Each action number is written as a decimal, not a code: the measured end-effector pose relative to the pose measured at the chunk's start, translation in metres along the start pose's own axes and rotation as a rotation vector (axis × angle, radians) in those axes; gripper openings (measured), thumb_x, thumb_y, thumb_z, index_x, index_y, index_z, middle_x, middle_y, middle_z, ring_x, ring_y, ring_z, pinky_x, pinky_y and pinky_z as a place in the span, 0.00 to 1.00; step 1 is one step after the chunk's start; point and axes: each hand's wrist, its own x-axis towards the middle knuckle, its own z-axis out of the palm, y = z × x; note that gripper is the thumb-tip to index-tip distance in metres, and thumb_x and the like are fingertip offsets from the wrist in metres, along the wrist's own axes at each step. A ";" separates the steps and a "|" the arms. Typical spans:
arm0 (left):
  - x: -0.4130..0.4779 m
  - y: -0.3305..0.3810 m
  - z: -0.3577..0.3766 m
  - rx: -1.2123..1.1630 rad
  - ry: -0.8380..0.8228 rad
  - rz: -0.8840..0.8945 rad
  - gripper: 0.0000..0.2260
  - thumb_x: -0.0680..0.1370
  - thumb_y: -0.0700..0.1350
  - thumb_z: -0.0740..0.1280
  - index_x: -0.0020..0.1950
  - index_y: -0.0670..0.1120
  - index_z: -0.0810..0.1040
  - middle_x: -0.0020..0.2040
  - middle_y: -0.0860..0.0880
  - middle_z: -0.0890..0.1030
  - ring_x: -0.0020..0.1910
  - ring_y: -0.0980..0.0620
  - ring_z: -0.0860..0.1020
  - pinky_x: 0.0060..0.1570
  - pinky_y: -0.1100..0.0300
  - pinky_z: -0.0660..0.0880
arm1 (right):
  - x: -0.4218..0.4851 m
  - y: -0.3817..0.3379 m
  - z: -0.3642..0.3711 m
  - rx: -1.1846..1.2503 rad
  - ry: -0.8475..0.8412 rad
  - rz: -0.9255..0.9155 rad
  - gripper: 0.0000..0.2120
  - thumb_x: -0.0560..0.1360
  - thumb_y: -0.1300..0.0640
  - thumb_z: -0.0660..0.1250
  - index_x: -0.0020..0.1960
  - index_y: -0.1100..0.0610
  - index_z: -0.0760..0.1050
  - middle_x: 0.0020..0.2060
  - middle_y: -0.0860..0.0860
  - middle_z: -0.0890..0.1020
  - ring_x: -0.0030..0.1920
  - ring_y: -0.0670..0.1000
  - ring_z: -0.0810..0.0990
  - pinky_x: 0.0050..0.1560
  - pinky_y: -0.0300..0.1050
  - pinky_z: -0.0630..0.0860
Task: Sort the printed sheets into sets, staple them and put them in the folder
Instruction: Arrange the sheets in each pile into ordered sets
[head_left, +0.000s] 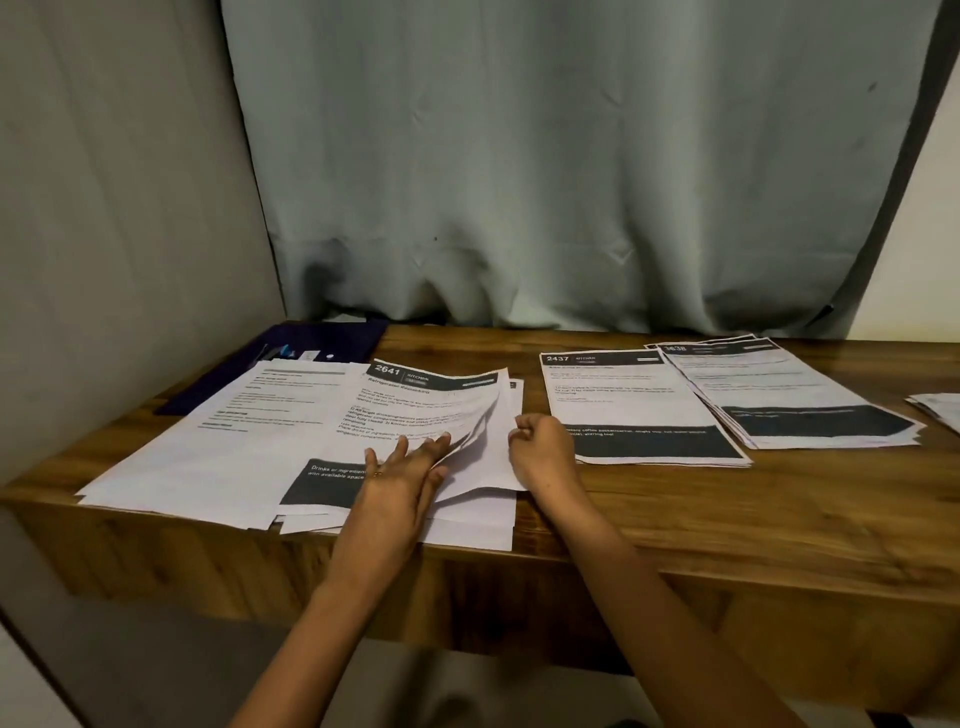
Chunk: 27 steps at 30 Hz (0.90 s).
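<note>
Apparently to separate sheets, left hand (402, 470), grip released, steadied sheet 2641 (415, 400); right hand (543, 447) grip curled, hold unclear.

Both bare forearms stretched forward over the near edge of the surface; left hand (410, 467) flat, fingers straight; right hand (540, 447) just beside it, fingers curled.

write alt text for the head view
A person's left hand rests on a white printed sheet headed 2641 whose right edge curls up, right hand curled beside it. A white stack headed 2437 and a stack headed 1638 lie further right on the brown wooden table, a dark purple folder back left.
</note>
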 end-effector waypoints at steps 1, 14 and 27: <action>0.001 -0.004 0.000 0.027 -0.036 0.006 0.30 0.79 0.64 0.44 0.73 0.51 0.68 0.70 0.45 0.73 0.75 0.44 0.60 0.75 0.52 0.43 | -0.003 -0.001 0.003 -0.005 -0.016 -0.001 0.15 0.79 0.66 0.58 0.65 0.64 0.74 0.61 0.57 0.78 0.62 0.56 0.75 0.56 0.41 0.70; -0.002 -0.017 0.001 0.144 -0.254 0.108 0.37 0.71 0.73 0.49 0.72 0.53 0.67 0.65 0.52 0.75 0.66 0.53 0.70 0.73 0.46 0.56 | -0.014 0.001 0.014 0.088 -0.165 -0.030 0.14 0.80 0.60 0.54 0.56 0.61 0.77 0.50 0.54 0.81 0.45 0.50 0.79 0.40 0.43 0.74; -0.004 -0.012 0.005 0.073 -0.106 0.081 0.27 0.76 0.61 0.58 0.72 0.51 0.68 0.64 0.50 0.77 0.63 0.50 0.74 0.66 0.49 0.70 | -0.016 -0.005 0.014 0.361 -0.168 -0.036 0.09 0.80 0.57 0.59 0.56 0.55 0.77 0.53 0.51 0.83 0.53 0.51 0.81 0.57 0.52 0.78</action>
